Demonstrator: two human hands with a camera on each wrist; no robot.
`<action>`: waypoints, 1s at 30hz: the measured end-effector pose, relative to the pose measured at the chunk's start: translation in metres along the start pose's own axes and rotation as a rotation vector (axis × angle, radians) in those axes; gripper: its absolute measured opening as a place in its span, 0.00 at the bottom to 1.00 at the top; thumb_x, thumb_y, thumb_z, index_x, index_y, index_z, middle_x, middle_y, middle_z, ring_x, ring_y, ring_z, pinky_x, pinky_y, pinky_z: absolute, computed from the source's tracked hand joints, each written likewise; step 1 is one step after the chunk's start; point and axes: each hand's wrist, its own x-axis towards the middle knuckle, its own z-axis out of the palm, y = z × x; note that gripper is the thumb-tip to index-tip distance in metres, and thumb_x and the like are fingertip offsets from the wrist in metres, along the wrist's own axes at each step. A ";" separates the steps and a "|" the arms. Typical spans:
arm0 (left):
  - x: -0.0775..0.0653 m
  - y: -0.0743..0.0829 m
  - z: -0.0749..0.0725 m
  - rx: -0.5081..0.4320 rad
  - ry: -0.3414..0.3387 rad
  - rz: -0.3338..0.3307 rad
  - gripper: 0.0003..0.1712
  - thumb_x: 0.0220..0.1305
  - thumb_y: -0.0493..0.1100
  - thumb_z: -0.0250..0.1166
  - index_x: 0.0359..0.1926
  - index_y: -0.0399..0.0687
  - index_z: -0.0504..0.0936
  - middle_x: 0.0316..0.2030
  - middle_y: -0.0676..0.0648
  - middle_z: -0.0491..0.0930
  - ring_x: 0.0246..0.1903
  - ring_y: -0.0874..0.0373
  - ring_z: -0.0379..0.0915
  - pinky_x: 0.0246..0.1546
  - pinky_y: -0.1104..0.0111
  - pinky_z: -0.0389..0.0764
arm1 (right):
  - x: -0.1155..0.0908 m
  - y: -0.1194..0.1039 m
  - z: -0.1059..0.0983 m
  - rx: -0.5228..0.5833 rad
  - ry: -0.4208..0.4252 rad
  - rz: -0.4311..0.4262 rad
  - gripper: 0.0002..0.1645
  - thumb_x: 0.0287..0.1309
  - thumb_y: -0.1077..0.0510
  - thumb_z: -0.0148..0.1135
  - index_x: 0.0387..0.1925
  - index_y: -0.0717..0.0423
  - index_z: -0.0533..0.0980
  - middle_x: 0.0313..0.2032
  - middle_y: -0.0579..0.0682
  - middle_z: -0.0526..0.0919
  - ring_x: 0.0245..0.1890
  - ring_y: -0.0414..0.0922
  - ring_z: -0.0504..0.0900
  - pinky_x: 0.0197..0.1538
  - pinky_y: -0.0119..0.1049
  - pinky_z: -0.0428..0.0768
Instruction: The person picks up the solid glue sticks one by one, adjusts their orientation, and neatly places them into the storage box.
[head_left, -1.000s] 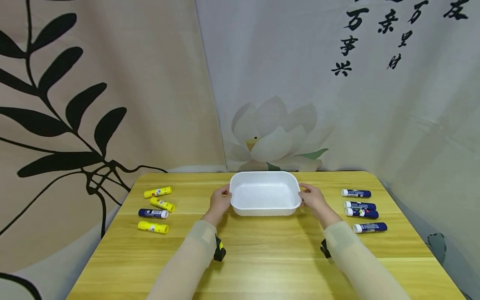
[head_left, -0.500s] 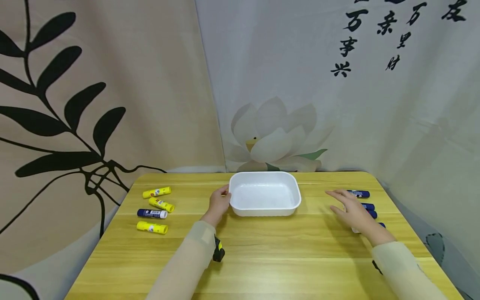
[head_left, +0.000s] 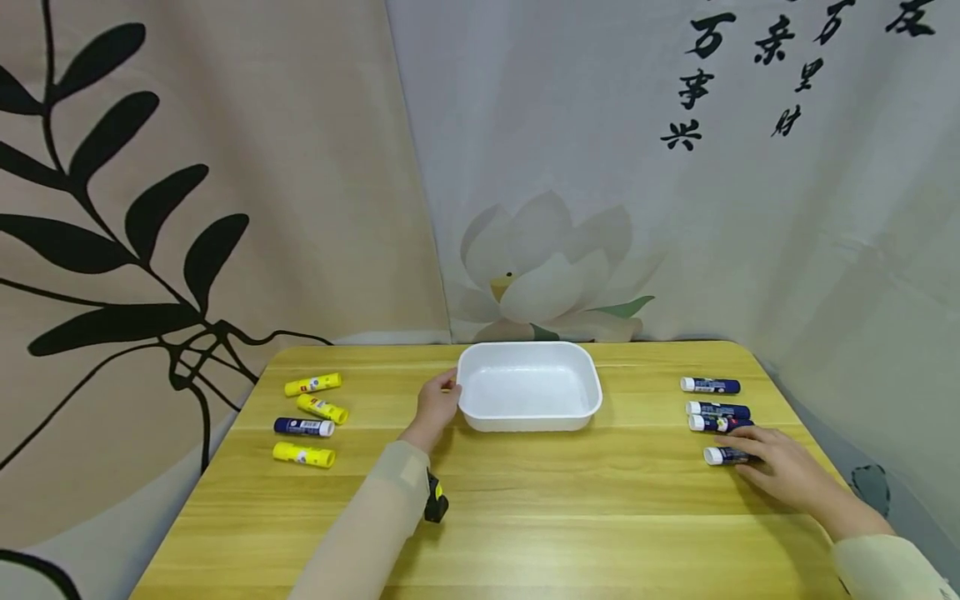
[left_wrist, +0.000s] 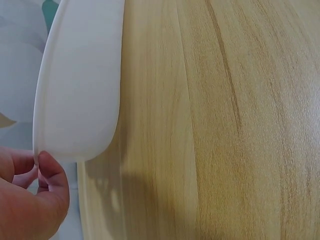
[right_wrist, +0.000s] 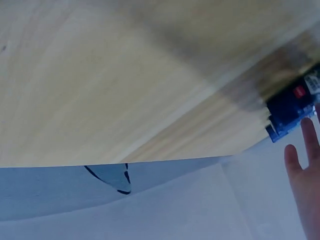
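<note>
My left hand (head_left: 437, 408) pinches the left rim of a white plastic basin (head_left: 529, 387) between thumb and fingers. The left wrist view shows that pinch of the left hand (left_wrist: 37, 195) on the edge of the basin (left_wrist: 82, 80). My right hand (head_left: 780, 467) is over the nearest dark blue glue stick (head_left: 720, 456) on the right, its fingers stretched out and covering much of it. In the right wrist view, extended fingers (right_wrist: 310, 137) lie beside a dark blue glue stick (right_wrist: 292, 107); contact cannot be told.
Behind the right hand lie more blue glue sticks (head_left: 710, 385) with white caps. On the left are three yellow glue sticks (head_left: 303, 455) and a blue glue stick (head_left: 303, 427). All lie on a wooden table (head_left: 525, 525), with a printed curtain (head_left: 337, 208) behind.
My right hand has let go of the basin's right rim and moved right, then towards me, to the nearest blue glue stick. The left hand and basin have stayed in place.
</note>
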 end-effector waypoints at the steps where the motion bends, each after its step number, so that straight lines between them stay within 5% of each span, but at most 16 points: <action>1: 0.000 -0.001 0.000 0.000 -0.003 0.002 0.23 0.66 0.34 0.55 0.62 0.40 0.72 0.42 0.42 0.72 0.36 0.57 0.67 0.29 0.76 0.70 | -0.001 0.001 0.001 -0.012 -0.001 -0.010 0.30 0.42 0.61 0.73 0.52 0.47 0.78 0.47 0.55 0.79 0.45 0.58 0.78 0.44 0.57 0.75; 9: 0.000 -0.003 0.000 -0.014 -0.013 0.002 0.23 0.66 0.34 0.55 0.62 0.41 0.73 0.40 0.43 0.72 0.37 0.56 0.67 0.30 0.75 0.71 | 0.004 0.003 0.008 -0.073 -0.134 0.006 0.27 0.48 0.63 0.68 0.52 0.45 0.79 0.45 0.54 0.80 0.44 0.57 0.78 0.47 0.57 0.76; 15: 0.001 -0.001 0.002 -0.003 -0.017 0.000 0.23 0.66 0.34 0.55 0.62 0.41 0.73 0.40 0.43 0.72 0.36 0.56 0.68 0.29 0.75 0.71 | 0.004 -0.004 0.009 -0.108 -0.098 0.012 0.28 0.49 0.63 0.68 0.53 0.43 0.78 0.41 0.48 0.78 0.41 0.52 0.77 0.45 0.54 0.77; 22: 0.002 -0.002 0.001 -0.015 -0.017 -0.007 0.23 0.66 0.35 0.55 0.62 0.42 0.72 0.39 0.44 0.71 0.32 0.58 0.67 0.28 0.76 0.72 | 0.017 -0.025 0.000 -0.014 -0.063 0.091 0.37 0.55 0.58 0.65 0.66 0.41 0.65 0.51 0.60 0.77 0.50 0.62 0.76 0.47 0.60 0.75; 30: 0.001 0.000 0.000 0.004 -0.002 -0.005 0.23 0.66 0.34 0.56 0.62 0.41 0.73 0.40 0.44 0.72 0.29 0.60 0.66 0.26 0.76 0.71 | 0.046 -0.053 -0.008 0.112 -0.019 0.140 0.43 0.59 0.59 0.62 0.72 0.39 0.55 0.48 0.52 0.79 0.38 0.44 0.78 0.36 0.40 0.76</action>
